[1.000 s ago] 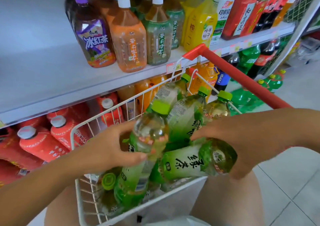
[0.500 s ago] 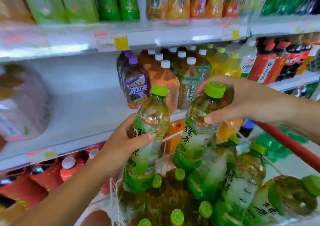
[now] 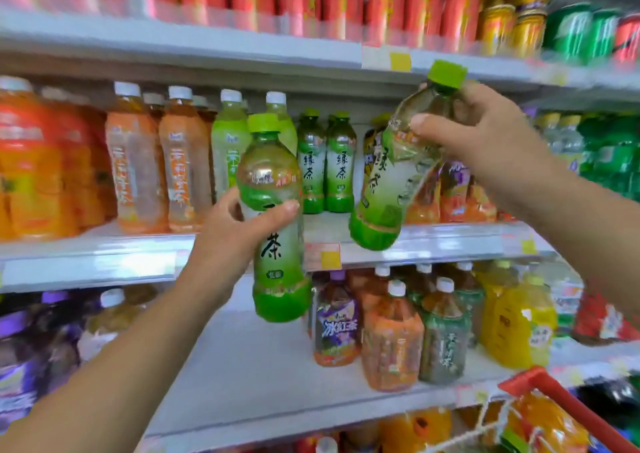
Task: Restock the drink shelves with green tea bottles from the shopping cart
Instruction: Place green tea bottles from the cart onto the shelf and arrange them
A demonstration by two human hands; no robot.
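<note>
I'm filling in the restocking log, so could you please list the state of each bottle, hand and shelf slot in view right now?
Left hand: shut on a green tea bottle.
Left bottle: capped, upright, held in the air.
Right hand: shut on a second bottle.
Right bottle: capped, tilted, base over the shelf edge.
Shelved green tea bottles: upright, at the back.
Green tea slot: front bare.
</note>
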